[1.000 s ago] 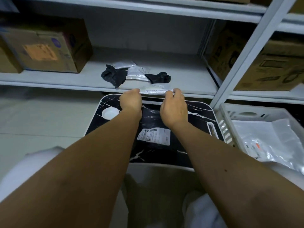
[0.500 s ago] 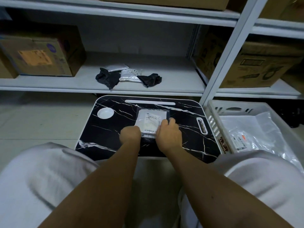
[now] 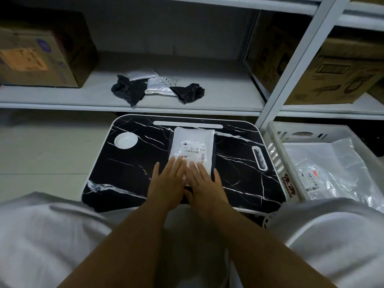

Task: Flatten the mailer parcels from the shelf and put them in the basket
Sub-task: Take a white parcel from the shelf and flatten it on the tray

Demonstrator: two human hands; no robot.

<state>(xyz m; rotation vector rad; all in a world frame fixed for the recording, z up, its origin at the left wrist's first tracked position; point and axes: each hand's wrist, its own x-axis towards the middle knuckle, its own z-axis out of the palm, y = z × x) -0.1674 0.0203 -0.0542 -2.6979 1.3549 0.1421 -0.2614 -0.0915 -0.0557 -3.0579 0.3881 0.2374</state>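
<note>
Both hands lie flat with straight fingers on the near end of a white mailer, the left hand and right hand side by side and touching. The mailer rests on the black marbled surface, stretching away from the fingertips toward the far slot; its near edge is hidden under the palms, and part of its label print is covered by the fingers. A dark layer seems to lie under the mailer, but what it is cannot be made out. Beyond the fingertips, on the shelf, sit crumpled black mailers and silvery mailers, partly overlapping. To the right of the right hand stands the white basket, cut off by the frame edge, with clear bags inside. Cardboard boxes sit on the shelf, dim and blurred.
</note>
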